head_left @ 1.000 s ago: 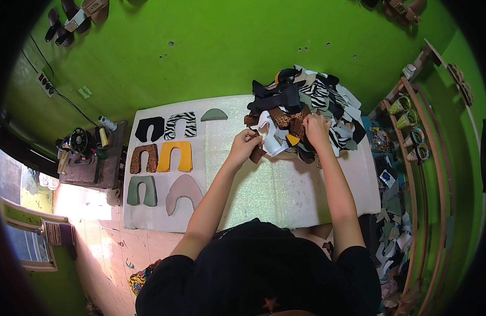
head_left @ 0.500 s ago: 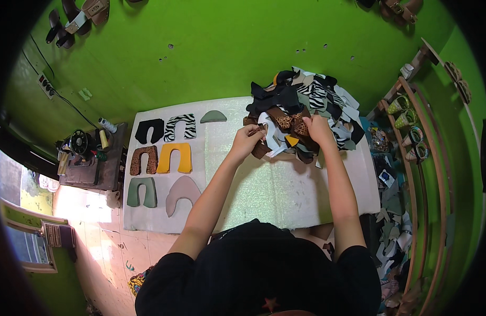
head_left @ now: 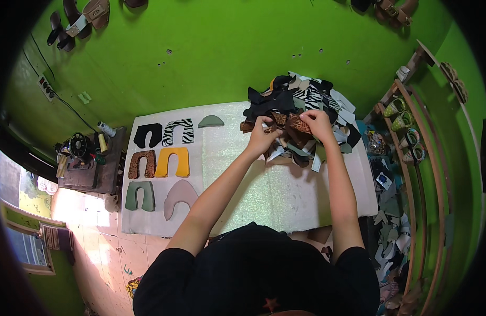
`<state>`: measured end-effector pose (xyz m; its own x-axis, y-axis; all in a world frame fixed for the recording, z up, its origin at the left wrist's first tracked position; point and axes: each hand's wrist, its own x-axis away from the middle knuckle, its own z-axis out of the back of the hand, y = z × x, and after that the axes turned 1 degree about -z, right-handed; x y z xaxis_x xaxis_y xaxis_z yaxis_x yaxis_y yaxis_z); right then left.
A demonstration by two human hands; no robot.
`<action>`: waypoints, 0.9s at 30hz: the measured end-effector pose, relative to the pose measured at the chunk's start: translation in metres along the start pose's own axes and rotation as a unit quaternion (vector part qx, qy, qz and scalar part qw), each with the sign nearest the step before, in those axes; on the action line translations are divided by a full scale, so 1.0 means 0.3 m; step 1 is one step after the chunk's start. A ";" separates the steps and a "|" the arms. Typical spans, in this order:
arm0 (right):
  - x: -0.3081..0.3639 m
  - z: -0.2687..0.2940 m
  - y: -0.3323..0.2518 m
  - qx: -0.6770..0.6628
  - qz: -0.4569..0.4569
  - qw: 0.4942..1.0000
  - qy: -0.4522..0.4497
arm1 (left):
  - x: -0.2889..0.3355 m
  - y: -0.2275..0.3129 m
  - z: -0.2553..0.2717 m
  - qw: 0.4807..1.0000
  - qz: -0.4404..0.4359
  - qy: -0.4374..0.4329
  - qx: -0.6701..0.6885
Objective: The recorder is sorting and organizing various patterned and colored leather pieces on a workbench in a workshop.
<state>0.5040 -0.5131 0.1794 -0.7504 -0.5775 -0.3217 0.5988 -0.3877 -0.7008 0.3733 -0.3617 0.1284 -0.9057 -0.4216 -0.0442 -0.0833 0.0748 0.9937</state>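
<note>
A heap of cut material scraps (head_left: 315,97) in black, zebra print, grey, white and brown lies at the right of the white-covered table (head_left: 243,205). My right hand (head_left: 318,126) pinches a leopard-print piece (head_left: 298,124) at the heap's near side. Dug into the front of the heap, my left hand (head_left: 262,139) has its fingers curled beside brown leopard scraps; what they grip is partly hidden. To the left lie sorted arch-shaped pieces: black (head_left: 148,135), zebra (head_left: 178,131), leopard (head_left: 142,164), yellow (head_left: 173,161), green (head_left: 141,195) and pinkish (head_left: 180,199). A grey-green half-round piece (head_left: 211,121) lies beside them.
A sewing machine (head_left: 79,147) with thread spools stands left of the table. At the right are a wooden rack (head_left: 411,184) with sandals (head_left: 401,116) and a pile of scraps (head_left: 387,231) low beside the table. The green wall (head_left: 227,58) borders the far edge.
My left hand has moved right and deeper into the scraps, leaving the brown piece at the heap's left edge. The leopard piece at my right hand is now turned and lifted. The view shifted slightly.
</note>
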 end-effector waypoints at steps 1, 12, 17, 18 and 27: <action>0.001 -0.013 0.016 -0.060 -0.014 0.998 -0.019 | -0.005 -0.003 -0.027 0.998 -0.056 0.018 -0.026; 0.009 -0.031 0.056 -0.110 -0.057 0.992 -0.023 | -0.050 -0.015 -0.107 0.982 -0.144 0.094 -0.083; -0.029 0.020 0.095 -0.271 -0.151 0.949 0.052 | -0.069 -0.085 -0.093 0.991 -0.108 0.073 -0.038; -0.035 0.036 0.083 -0.307 -0.151 0.938 0.054 | -0.069 -0.092 -0.091 0.992 -0.090 0.081 -0.036; -0.023 0.111 -0.021 -0.394 -0.099 0.908 0.103 | -0.010 -0.016 -0.023 0.997 0.006 0.077 -0.018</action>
<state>0.5146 -0.5305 0.2072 -0.9064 -0.3752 -0.1941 0.1201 0.2115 -0.9700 0.3793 -0.3671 0.1244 -0.8320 -0.5545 -0.0178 -0.0550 0.0506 0.9972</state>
